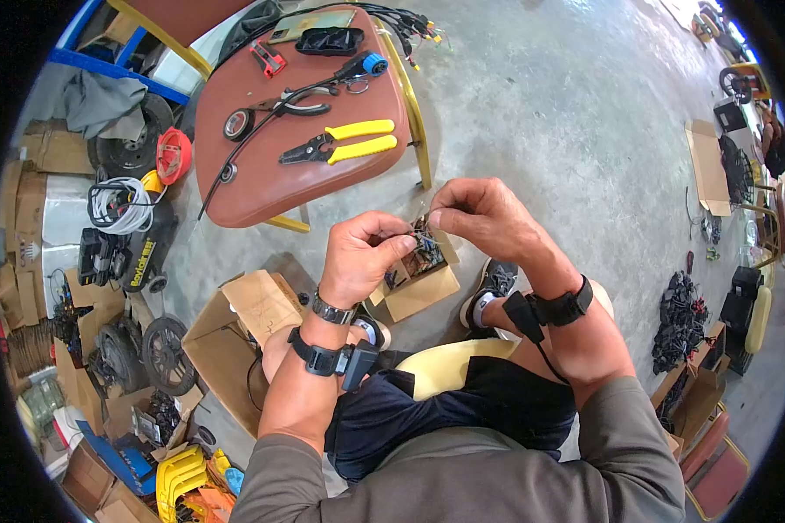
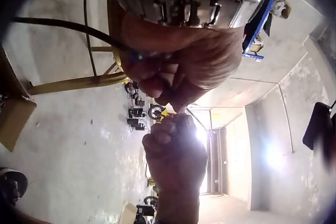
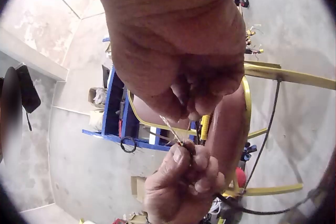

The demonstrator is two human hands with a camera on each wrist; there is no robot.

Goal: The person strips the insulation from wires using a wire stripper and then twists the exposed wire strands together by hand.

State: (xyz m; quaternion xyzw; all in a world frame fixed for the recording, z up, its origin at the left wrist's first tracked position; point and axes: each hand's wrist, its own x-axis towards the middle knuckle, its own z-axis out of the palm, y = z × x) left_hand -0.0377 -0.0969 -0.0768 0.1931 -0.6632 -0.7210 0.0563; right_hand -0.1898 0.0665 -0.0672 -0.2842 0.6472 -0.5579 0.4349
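In the head view the left hand pinches the end of a dark cable between thumb and fingers. The right hand faces it at about the same height, thumb against fingers. A thin pale strand runs between the fingertips of the right hand and those of the left hand in the right wrist view. Out of the left hand a black cable trails in the left wrist view. Below both hands stands a small open carton of wire pieces.
A red-brown chair carries yellow-handled strippers, pliers, black tape and a cable with a blue connector. A larger carton stands left of the legs. Wheels, boxes and wire bundles lie along both sides.
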